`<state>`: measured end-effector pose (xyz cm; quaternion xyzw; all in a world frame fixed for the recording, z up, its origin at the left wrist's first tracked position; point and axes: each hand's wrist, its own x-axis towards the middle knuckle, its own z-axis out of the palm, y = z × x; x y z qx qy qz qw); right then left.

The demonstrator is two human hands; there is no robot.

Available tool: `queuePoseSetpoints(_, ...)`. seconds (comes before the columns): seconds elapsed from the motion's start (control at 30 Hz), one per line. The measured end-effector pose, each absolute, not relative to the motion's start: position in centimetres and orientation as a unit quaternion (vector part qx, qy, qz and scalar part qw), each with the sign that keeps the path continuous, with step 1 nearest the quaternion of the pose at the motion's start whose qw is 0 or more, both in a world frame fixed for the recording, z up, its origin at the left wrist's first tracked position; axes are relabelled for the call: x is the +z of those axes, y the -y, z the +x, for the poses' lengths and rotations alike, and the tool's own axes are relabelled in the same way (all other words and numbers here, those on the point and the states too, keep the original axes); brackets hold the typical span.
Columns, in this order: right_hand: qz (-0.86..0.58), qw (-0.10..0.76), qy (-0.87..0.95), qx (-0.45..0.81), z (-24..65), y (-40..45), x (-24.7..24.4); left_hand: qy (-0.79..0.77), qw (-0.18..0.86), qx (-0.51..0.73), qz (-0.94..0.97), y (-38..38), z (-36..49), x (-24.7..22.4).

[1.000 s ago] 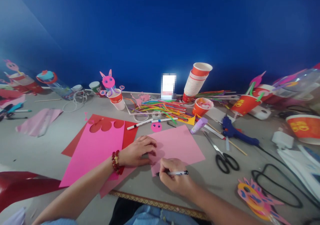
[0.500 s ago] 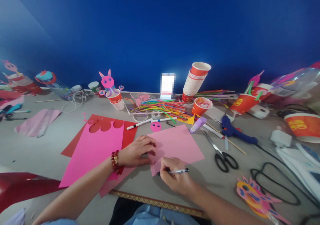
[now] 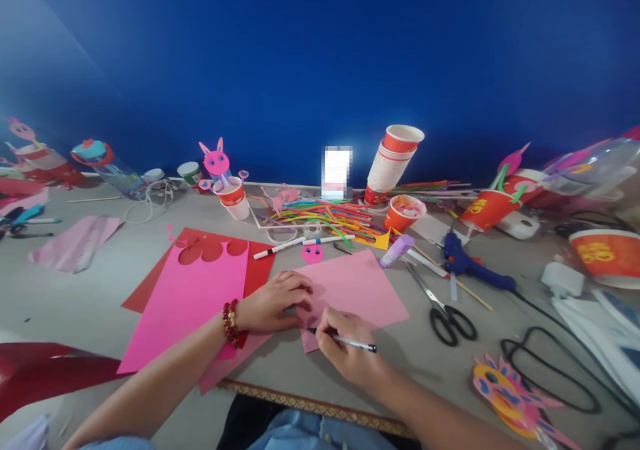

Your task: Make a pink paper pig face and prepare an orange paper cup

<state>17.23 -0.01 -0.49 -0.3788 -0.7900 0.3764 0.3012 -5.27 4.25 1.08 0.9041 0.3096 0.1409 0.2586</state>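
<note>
My right hand point(image 3: 347, 347) grips a black-and-white marker pen point(image 3: 355, 343), its tip at the left edge of a light pink paper sheet point(image 3: 350, 287). Across that sheet's left edge lies my left hand point(image 3: 275, 301), fingers stretched out and slightly bent, holding nothing; a red bead bracelet circles its wrist. Under the left forearm is a bright pink sheet point(image 3: 200, 303) with round holes cut at its top, over a red sheet point(image 3: 263, 257). A small pink paper circle with two eyes point(image 3: 313, 254) sits just beyond the light pink sheet.
Scissors point(image 3: 440, 310), a purple glue stick point(image 3: 397, 250) and a blue glue gun point(image 3: 470, 267) with its cord lie to the right. Behind are colourful pipe cleaners point(image 3: 325, 217), white markers point(image 3: 285, 246) and a tilted paper cup stack point(image 3: 393, 163). A cup with a pink bunny figure point(image 3: 230, 193) stands back left.
My right hand has shifted slightly up and left; the pen tip has moved up along the light pink sheet's left edge, toward my left hand, which stays in place.
</note>
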Motion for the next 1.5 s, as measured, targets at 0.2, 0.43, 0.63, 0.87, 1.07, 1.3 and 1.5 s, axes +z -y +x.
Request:
queuePoseSetpoints(0.2, -0.377, 0.304, 0.795, 0.364, 17.20, -0.01, -0.52, -0.310, 0.259, 0.145, 0.903, -4.25, -5.29, 1.06)
queuePoseSetpoints(0.43, -0.379, 0.296, 0.794, 0.373, 17.12, 0.04, -0.30, -0.310, 0.253, 0.149, 0.904, -4.21, -5.32, 0.85)
queuePoseSetpoints(0.63, -0.375, 0.294, 0.793, 0.380, 17.10, 0.03, -0.34, -0.311, 0.252, 0.148, 0.904, -4.18, -5.31, 0.90)
queuePoseSetpoints(0.87, -0.387, 0.299, 0.793, 0.364, 17.21, 0.03, -0.36, -0.310, 0.253, 0.143, 0.905, -4.24, -5.33, 0.99)
queuePoseSetpoints(1.07, -0.380, 0.299, 0.793, 0.371, 17.14, -0.03, -0.50, -0.308, 0.256, 0.147, 0.904, -4.20, -5.34, 0.96)
queuePoseSetpoints(1.3, -0.381, 0.293, 0.798, 0.364, 17.21, -0.05, -0.63, -0.308, 0.256, 0.152, 0.904, -4.22, -5.29, 0.94)
queuePoseSetpoints(1.5, -0.376, 0.294, 0.801, 0.362, 17.18, -0.01, -0.66, -0.307, 0.255, 0.149, 0.905, -4.26, -5.35, 0.93)
